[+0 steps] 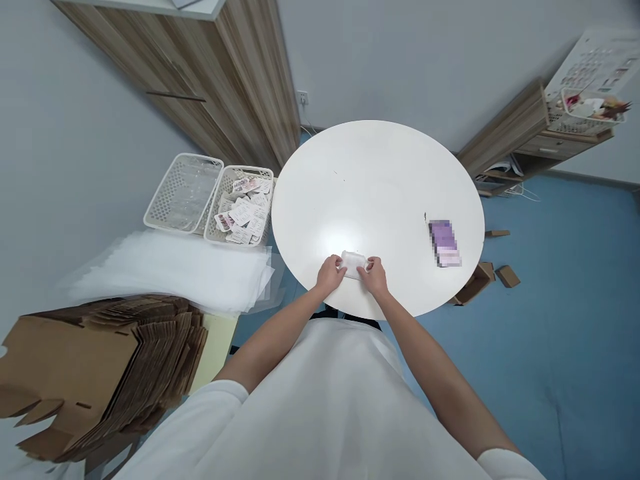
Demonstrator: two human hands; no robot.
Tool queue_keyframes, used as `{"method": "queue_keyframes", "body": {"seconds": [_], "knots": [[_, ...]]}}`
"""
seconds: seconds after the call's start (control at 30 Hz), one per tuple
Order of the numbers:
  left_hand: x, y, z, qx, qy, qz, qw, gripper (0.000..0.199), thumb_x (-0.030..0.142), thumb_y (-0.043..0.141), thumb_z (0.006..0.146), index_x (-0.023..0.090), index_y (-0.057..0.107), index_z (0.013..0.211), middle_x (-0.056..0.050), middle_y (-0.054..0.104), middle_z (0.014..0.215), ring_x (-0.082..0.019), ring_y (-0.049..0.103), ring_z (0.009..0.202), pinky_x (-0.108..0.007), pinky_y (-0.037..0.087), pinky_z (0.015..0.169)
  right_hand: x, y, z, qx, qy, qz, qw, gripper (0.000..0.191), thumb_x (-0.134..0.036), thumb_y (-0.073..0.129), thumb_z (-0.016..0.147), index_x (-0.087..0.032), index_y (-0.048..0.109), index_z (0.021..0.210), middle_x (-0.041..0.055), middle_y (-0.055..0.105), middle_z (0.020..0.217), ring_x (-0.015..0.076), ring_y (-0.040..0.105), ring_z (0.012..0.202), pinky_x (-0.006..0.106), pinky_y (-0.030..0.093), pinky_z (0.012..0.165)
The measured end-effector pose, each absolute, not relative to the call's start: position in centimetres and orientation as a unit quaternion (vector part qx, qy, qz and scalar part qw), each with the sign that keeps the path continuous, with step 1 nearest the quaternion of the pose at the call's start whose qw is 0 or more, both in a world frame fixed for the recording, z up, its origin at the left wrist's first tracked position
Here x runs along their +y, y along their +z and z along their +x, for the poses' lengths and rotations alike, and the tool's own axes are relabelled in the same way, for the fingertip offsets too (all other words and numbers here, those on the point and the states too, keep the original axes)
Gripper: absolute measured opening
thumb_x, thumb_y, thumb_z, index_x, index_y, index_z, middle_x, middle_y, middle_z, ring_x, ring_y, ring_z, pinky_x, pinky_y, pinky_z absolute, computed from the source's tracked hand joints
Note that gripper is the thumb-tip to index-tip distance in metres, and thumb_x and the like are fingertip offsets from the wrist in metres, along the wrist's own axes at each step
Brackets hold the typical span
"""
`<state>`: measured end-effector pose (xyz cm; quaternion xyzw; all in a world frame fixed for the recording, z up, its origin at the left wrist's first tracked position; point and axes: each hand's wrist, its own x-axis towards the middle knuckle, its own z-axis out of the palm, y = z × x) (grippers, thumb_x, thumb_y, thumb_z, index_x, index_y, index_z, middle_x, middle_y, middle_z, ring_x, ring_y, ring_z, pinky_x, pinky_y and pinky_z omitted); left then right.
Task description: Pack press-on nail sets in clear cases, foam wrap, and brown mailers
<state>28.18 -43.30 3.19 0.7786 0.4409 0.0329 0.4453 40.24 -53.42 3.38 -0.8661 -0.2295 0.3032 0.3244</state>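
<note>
A small whitish, translucent packet (353, 264) lies near the front edge of the round white table (380, 180). My left hand (331, 273) pinches its left end, fingers bent around the edge. At the right end, my right hand (374, 273) grips the packet between thumb and fingers. What is inside the packet is too small to make out. A blurred purple and pink item (445, 243) rests on the table to the right, with a tiny object beside it.
Left of the table stand a basket of printed cards (243, 213), a basket with clear bags (183, 193), white foam sheets (175, 270) and stacked flat cardboard (70, 360). An open cardboard box (473, 285) sits on the floor at the right, near a wooden shelf (515, 137).
</note>
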Motion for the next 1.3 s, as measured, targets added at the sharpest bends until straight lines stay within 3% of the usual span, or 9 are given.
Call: {"method": "queue_keyframes", "body": {"seconds": [0.13, 0.23, 0.47, 0.7, 0.87, 1.07, 1.3], "knots": [[-43.3, 3.1, 28.6, 0.463, 0.022, 0.77, 0.438, 0.021, 0.025, 0.056, 0.073, 0.02, 0.051, 0.093, -0.001, 0.057, 0.085, -0.012, 0.054, 0.069, -0.025, 0.044, 0.064, -53.2, 3.4, 40.2, -0.28, 0.303, -0.862, 0.296, 0.018, -0.035, 0.046, 0.073, -0.021, 0.048, 0.083, -0.0002, 0.051, 0.074, 0.0149, 0.049, 0.065, 0.027, 0.038, 0.06], [-43.1, 3.4, 28.6, 0.481, 0.015, 0.76, 0.436, 0.019, 0.025, 0.056, 0.073, 0.02, 0.053, 0.091, -0.002, 0.058, 0.087, -0.014, 0.055, 0.075, -0.026, 0.044, 0.068, -53.2, 3.7, 40.3, -0.311, 0.314, -0.849, 0.29, 0.014, -0.032, 0.043, 0.075, -0.02, 0.051, 0.077, 0.002, 0.053, 0.078, 0.0155, 0.05, 0.07, 0.029, 0.039, 0.064], [-43.3, 4.7, 27.6, 0.527, 0.01, 0.718, 0.454, 0.032, 0.033, 0.054, 0.075, 0.016, 0.054, 0.102, -0.009, 0.056, 0.106, -0.017, 0.055, 0.087, -0.029, 0.043, 0.078, -56.0, 4.6, 41.3, -0.256, 0.386, -0.804, 0.373, 0.031, -0.036, 0.048, 0.073, -0.021, 0.055, 0.099, 0.0063, 0.053, 0.103, 0.0134, 0.053, 0.07, 0.033, 0.043, 0.074], [-44.8, 5.3, 27.1, 0.555, 0.007, 0.669, 0.494, 0.045, 0.033, 0.049, 0.079, 0.018, 0.042, 0.121, -0.009, 0.055, 0.104, -0.017, 0.056, 0.086, -0.03, 0.044, 0.077, -56.9, 5.0, 41.1, -0.149, 0.517, -0.728, 0.426, 0.051, -0.041, 0.055, 0.069, -0.028, 0.046, 0.117, 0.0079, 0.048, 0.119, 0.0169, 0.058, 0.083, 0.03, 0.049, 0.063], [-45.4, 4.5, 27.1, 0.49, 0.067, 0.704, 0.51, 0.043, 0.021, 0.046, 0.079, 0.019, 0.042, 0.122, -0.01, 0.051, 0.108, -0.015, 0.056, 0.082, -0.032, 0.045, 0.08, -55.2, 4.7, 40.0, -0.196, 0.482, -0.745, 0.417, 0.055, -0.036, 0.054, 0.069, -0.025, 0.044, 0.121, 0.0077, 0.05, 0.119, 0.0164, 0.06, 0.078, 0.034, 0.048, 0.073], [-42.1, 4.0, 25.6, 0.472, 0.103, 0.73, 0.483, 0.047, 0.018, 0.049, 0.076, 0.019, 0.042, 0.122, -0.011, 0.047, 0.11, -0.02, 0.05, 0.099, -0.037, 0.042, 0.087, -50.8, 4.6, 38.2, -0.208, 0.469, -0.756, 0.407, 0.053, -0.033, 0.053, 0.069, -0.024, 0.043, 0.121, 0.0065, 0.052, 0.117, 0.0172, 0.059, 0.083, 0.034, 0.047, 0.076], [-33.9, 4.2, 22.8, 0.521, 0.104, 0.701, 0.476, 0.047, 0.023, 0.048, 0.078, 0.021, 0.039, 0.124, -0.009, 0.041, 0.113, -0.019, 0.047, 0.103, -0.03, 0.042, 0.085, -41.4, 5.1, 35.5, -0.205, 0.497, -0.743, 0.399, 0.054, -0.032, 0.053, 0.068, -0.024, 0.044, 0.12, 0.0071, 0.053, 0.117, 0.017, 0.059, 0.087, 0.032, 0.047, 0.074]]}}
